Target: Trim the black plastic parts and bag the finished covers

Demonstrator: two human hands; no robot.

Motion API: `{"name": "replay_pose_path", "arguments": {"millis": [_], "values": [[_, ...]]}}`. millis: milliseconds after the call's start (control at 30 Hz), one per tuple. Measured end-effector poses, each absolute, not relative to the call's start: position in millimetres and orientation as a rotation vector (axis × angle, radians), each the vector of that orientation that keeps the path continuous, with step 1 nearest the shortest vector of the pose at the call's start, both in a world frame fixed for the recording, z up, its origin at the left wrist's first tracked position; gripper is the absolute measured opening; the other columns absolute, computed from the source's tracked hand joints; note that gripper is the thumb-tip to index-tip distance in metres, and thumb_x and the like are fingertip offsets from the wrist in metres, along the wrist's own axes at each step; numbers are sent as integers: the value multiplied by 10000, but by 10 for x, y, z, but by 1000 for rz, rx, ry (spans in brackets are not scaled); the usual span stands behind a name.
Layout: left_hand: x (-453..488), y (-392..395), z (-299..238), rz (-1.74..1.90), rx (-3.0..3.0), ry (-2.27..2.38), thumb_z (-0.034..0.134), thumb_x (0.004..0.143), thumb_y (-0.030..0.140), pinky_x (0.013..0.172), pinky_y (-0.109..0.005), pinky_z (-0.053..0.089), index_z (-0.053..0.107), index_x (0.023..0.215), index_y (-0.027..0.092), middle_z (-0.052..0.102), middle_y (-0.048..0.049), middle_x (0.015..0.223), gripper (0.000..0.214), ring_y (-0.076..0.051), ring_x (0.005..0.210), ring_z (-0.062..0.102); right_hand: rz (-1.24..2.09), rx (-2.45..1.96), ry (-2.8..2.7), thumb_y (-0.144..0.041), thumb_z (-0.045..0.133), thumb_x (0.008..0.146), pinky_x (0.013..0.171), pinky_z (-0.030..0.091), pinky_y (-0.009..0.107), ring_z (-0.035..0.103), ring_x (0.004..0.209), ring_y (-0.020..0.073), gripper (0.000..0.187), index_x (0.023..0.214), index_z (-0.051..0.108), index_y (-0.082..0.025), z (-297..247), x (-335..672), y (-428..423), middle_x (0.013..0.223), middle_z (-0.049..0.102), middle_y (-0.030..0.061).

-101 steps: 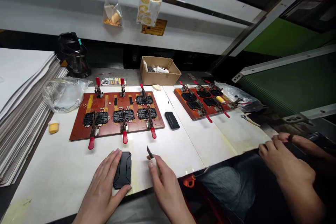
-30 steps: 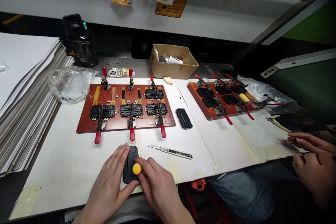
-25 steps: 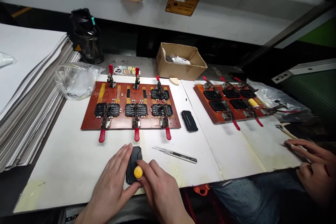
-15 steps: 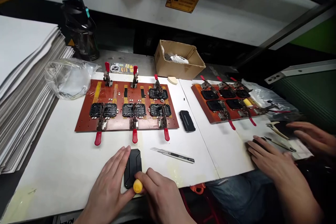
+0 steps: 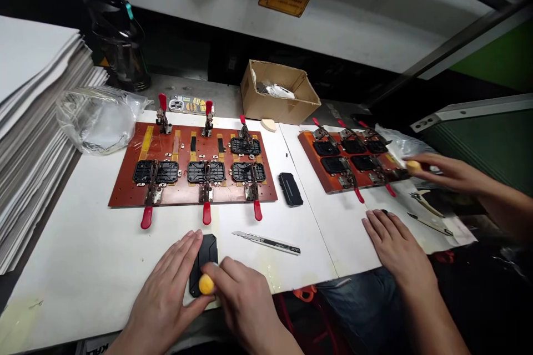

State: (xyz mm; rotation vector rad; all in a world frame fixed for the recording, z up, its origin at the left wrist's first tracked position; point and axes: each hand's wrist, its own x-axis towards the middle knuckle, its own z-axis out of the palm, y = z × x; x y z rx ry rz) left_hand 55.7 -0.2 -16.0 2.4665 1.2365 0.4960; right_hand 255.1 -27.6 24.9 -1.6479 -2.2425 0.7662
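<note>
A flat black plastic cover [image 5: 207,253] lies on the white table top right in front of me. My left hand [image 5: 166,274] lies along its left side, fingers over that edge and thumb at the near end, gripping it in place. Pinched in my right hand [image 5: 244,297] is a yellow, rounded stub [image 5: 206,284], pressed against the near part of the cover; its far side is hidden. Beyond my hands stands a reddish-brown fixture board [image 5: 120,191] with red-handled toggle clamps, several of them over black plastic frames [image 5: 206,172].
A utility knife [image 5: 268,242] lies right of my hands, and a second black cover [image 5: 290,188] beyond it. A co-worker's hands [image 5: 393,236] are at the right, near another clamp board [image 5: 318,169] and pliers [image 5: 428,203]. Paper stack [image 5: 37,122] left; cardboard box [image 5: 277,102] behind.
The yellow stub in my right hand has moved slightly up along the cover. The co-worker's far hand has lifted a yellow piece from the right board. The whole view has shifted a little.
</note>
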Motion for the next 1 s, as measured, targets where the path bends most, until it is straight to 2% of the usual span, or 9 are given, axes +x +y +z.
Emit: {"name": "replay_pose_path", "arguments": {"millis": [100,200,300,433,633,767,900,1000], "values": [[559,-3,-166,531,2453,1246,612,970,441,1180,-435,404,166,1619,108,334,-118,1633,855,-274,1491,337,756,-1633,-2211,-201,422,994,636,358,275,557,741,171,315,1232,611,-283,294,2568,-232,870,593,13],[558,-7,-149,525,2462,1262,601,970,426,1171,-431,414,177,1615,96,329,-112,1635,840,-270,1494,330,1003,-1557,-2287,-214,480,985,638,382,265,580,731,157,266,1181,641,-293,462,2803,-335,861,597,0],[551,-15,-123,510,2472,1261,616,966,467,1169,-415,413,182,1616,105,327,-101,1637,861,-264,1494,329,1174,-1546,-2063,-236,504,1018,672,426,232,599,753,129,288,1256,627,-339,602,3070,-481,882,595,-10],[540,-27,-112,490,2454,1245,614,972,457,1197,-416,375,170,1620,119,317,-93,1642,855,-262,1502,314,1064,-1567,-1720,-240,528,1028,725,459,222,605,813,126,319,1322,596,-344,525,3016,-487,943,612,1],[538,-15,-112,520,2439,1225,621,974,466,1198,-412,381,159,1621,120,332,-104,1635,867,-262,1499,323,984,-1659,-2009,-262,511,1021,630,405,229,597,720,125,240,1219,640,-302,317,2568,-146,927,625,-3],[547,-10,-113,513,2432,1239,631,958,414,1179,-436,410,152,1625,131,335,-104,1633,869,-273,1485,351,844,-1755,-1990,-274,519,1026,637,403,219,633,751,129,238,1234,624,-326,336,2534,-10,932,638,-15],[563,-11,-123,545,2409,1258,652,929,382,1161,-429,441,174,1619,130,357,-101,1622,877,-269,1473,371,882,-1760,-2040,-230,552,1000,600,395,214,637,706,121,209,1175,635,-309,333,2521,-27,903,648,-28],[564,-8,-114,519,2410,1247,655,924,372,1172,-438,430,164,1622,141,350,-95,1626,884,-268,1478,362,748,-1811,-1988,-237,502,1024,594,400,222,642,696,129,248,1220,637,-305,280,2517,3,916,657,-12]]}}
